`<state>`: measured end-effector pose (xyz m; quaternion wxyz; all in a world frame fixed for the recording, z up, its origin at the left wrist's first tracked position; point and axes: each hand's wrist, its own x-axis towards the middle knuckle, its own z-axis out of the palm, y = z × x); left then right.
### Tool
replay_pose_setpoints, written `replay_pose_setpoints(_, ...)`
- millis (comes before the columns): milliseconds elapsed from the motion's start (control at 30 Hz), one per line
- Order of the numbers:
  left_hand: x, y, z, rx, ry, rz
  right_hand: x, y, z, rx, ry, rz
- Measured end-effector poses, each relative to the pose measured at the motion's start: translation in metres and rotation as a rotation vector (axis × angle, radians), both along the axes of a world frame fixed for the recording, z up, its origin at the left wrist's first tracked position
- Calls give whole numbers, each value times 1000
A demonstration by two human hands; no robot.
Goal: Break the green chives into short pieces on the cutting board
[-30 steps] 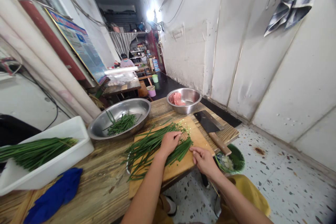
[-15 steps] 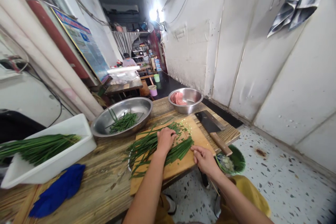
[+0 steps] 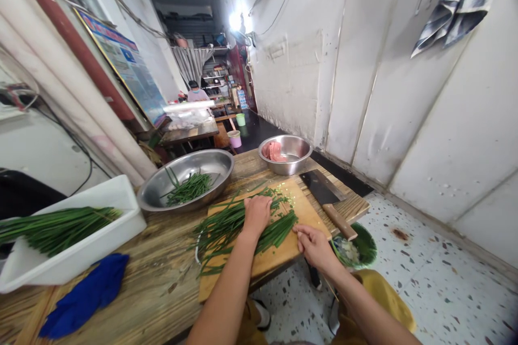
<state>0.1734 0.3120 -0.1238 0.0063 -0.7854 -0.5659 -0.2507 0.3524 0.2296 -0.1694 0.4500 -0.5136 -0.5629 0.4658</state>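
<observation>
A bunch of garlic chives (image 3: 279,233) lies across the wooden cutting board (image 3: 308,206), with short chopped bits near the board's far edge. My left hand (image 3: 258,214) rests over the stalks near the middle, its fingers curled down onto them and partly hidden. At the right-hand ends of the bunch, my right hand (image 3: 313,243) is closed in a pinch; whatever sits between its fingertips is too small to make out. A cleaver (image 3: 322,187) with a wooden handle lies just right of the board, touched by neither hand.
Cut stalks lie in a wide steel basin (image 3: 148,197). A smaller steel bowl (image 3: 291,164) holds pink meat. More chives fill a white tub (image 3: 131,194) beside a blue cloth (image 3: 87,296). Below the table edge stands a green bin (image 3: 368,245). A person (image 3: 196,92) is far back.
My left hand's fingers have drawn in slightly over the chives. My right hand stays almost in place at the stalk ends. The view has shifted a little.
</observation>
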Motion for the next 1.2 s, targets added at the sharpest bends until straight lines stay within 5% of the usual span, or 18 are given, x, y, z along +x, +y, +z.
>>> replay_pose_setpoints(333,8,-1,1,-163,-257,-36,0,-3,8,24,-26,11)
replay_pose_setpoints(1200,4,7,-9,-174,-409,-65,0,-4,8,10,-23,18)
